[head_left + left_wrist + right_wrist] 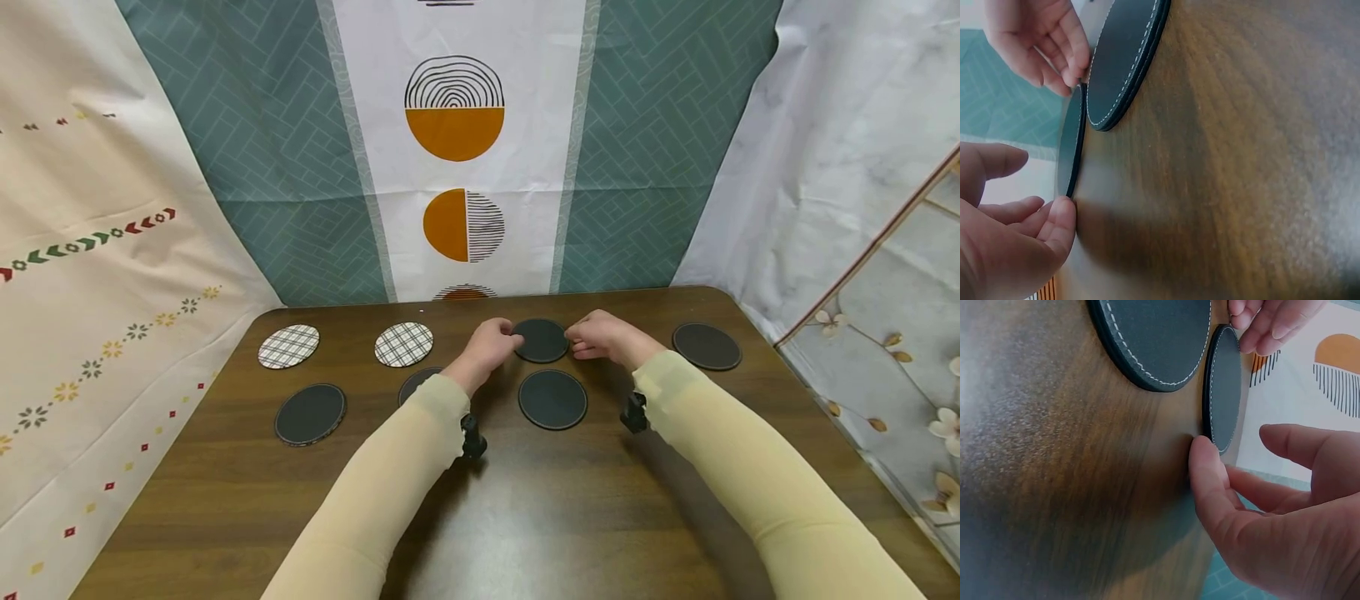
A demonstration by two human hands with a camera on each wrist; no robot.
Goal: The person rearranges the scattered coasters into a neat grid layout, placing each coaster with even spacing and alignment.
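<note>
A round black coaster (542, 340) with pale edge stitching lies at the back of the wooden table, between my two hands. My left hand (489, 343) is at its left side; in the left wrist view the fingertips (1061, 215) meet the coaster's rim while the thumb stays apart. From the other side, my right hand (606, 337) has its fingertips (1204, 453) right at the opposite rim, thumb raised away from it. Just nearer to me sits a second black stitched coaster (552, 399), flat on the table, with neither hand on it.
Two white checked coasters (403, 344) lie at the back left, with a black coaster (311, 414) in front. Another dark coaster (417, 384) is partly hidden by my left arm. A brownish-black coaster (707, 347) lies far right. Patterned cloth (465, 233) hangs behind the table (525, 517).
</note>
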